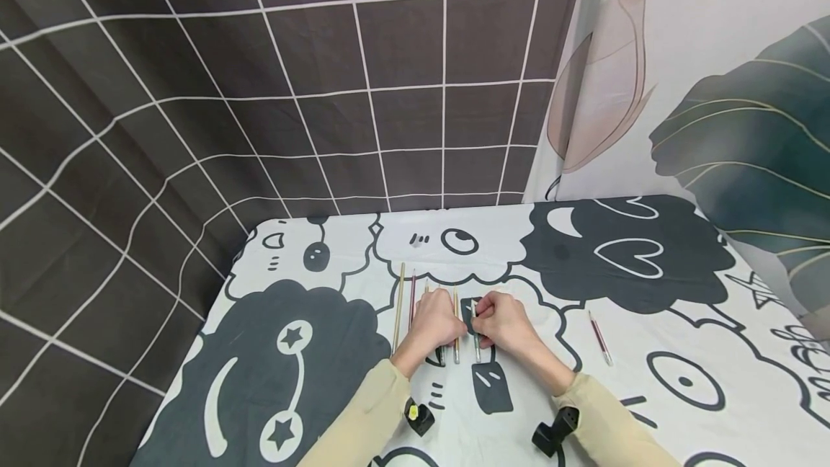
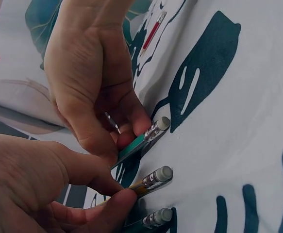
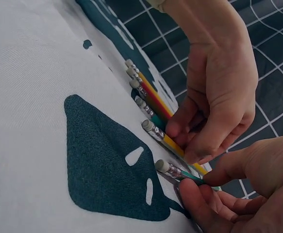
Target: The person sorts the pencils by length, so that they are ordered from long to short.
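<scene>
My left hand (image 1: pixel 436 319) pinches a yellow pencil (image 3: pixel 173 144) between thumb and forefinger. Close beside it, my right hand (image 1: pixel 506 323) holds a green pencil (image 2: pixel 135 144) with its fingertips. Both pencils lie along the cloth, eraser ends toward me. Another green pencil (image 3: pixel 148 110) lies just left of the yellow one, partly hidden by my left hand. Further left, a long yellow pencil (image 1: pixel 398 301) and a dark red pencil (image 1: pixel 412 298) lie in the same row, roughly parallel. My fingers cover parts of several pencils.
A single red pencil (image 1: pixel 600 339) lies slantwise to the right of my right hand. The table is covered by a white cloth (image 1: pixel 519 438) with dark cartoon prints. A dark gridded curtain (image 1: pixel 402 121) hangs behind, and a leaf-patterned one (image 1: pixel 733 128) at the right.
</scene>
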Motion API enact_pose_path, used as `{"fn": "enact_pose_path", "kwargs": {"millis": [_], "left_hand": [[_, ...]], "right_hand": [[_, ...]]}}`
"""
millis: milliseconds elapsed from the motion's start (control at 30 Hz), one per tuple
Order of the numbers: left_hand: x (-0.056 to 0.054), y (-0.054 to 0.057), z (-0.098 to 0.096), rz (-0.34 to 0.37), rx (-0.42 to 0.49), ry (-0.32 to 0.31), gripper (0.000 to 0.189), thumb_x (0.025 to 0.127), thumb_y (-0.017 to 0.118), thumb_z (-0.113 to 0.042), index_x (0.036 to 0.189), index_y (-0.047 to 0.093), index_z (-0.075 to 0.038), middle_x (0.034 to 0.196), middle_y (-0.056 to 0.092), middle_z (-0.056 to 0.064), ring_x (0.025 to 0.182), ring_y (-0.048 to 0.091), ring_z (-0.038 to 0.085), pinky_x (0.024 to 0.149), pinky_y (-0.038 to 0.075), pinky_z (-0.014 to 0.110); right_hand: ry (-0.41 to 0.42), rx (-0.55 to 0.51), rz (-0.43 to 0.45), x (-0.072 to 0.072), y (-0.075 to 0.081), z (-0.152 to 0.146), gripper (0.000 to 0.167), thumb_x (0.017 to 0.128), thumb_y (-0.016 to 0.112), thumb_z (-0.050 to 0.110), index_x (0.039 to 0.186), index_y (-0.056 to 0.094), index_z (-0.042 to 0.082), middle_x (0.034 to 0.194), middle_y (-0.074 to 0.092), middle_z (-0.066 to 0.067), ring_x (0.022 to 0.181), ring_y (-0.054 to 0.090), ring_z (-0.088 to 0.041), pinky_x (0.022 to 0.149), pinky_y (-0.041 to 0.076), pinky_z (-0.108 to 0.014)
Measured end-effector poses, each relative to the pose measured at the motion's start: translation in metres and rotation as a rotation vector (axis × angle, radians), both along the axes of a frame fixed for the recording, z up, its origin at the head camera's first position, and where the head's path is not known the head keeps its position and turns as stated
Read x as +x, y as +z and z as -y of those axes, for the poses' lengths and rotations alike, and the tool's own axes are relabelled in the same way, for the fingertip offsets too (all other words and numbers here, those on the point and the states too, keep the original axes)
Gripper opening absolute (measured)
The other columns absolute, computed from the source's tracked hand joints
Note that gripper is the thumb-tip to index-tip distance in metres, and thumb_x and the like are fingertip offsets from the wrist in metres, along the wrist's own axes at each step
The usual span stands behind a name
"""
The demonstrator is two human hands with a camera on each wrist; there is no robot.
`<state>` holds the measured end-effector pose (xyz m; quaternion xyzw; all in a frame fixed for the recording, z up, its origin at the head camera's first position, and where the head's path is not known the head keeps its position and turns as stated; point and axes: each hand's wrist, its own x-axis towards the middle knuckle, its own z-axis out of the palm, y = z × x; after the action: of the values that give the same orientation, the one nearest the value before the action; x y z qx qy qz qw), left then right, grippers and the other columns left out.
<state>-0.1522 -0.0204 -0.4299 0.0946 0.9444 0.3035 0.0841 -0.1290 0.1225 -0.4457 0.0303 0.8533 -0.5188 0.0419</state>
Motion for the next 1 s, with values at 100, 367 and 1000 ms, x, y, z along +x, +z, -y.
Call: {"fn": "enact_pose_path", "kwargs": {"millis": [100, 367, 1000], "left_hand": [[-0.0015, 0.0002, -0.0014, -0.005, -0.017, -0.016, 0.035, 0.064, 0.074, 0.003, 0.048, 0.047, -0.013, 0.036, 0.046, -0.006, 0.029, 0.046, 0.007, 0.037, 0.039, 0.023], [-0.0029, 0.0004, -0.0035, -0.024, -0.049, -0.033, 0.033, 0.064, 0.071, 0.005, 0.047, 0.047, -0.013, 0.034, 0.045, -0.005, 0.028, 0.045, 0.007, 0.034, 0.037, 0.022], [-0.0002, 0.0014, -0.0046, 0.016, -0.039, -0.010, 0.031, 0.068, 0.073, 0.005, 0.049, 0.053, -0.010, 0.034, 0.047, -0.004, 0.028, 0.048, 0.007, 0.036, 0.041, 0.022]], "right_hand": [[0.006, 0.019, 0.002, -0.0003, 0.0008, 0.0013, 0.013, 0.074, 0.065, -0.008, 0.086, 0.061, -0.004, 0.066, 0.065, -0.005, 0.043, 0.062, -0.019, 0.046, 0.053, -0.031], [0.036, 0.076, -0.017, -0.0031, 0.0018, 0.0037, 0.012, 0.073, 0.065, -0.007, 0.084, 0.062, -0.004, 0.064, 0.066, -0.005, 0.042, 0.062, -0.017, 0.046, 0.052, -0.028], [0.082, 0.144, -0.057, -0.0058, 0.0001, 0.0057, 0.011, 0.073, 0.065, -0.010, 0.078, 0.063, -0.002, 0.057, 0.060, -0.001, 0.042, 0.060, -0.013, 0.044, 0.050, -0.026]]}}
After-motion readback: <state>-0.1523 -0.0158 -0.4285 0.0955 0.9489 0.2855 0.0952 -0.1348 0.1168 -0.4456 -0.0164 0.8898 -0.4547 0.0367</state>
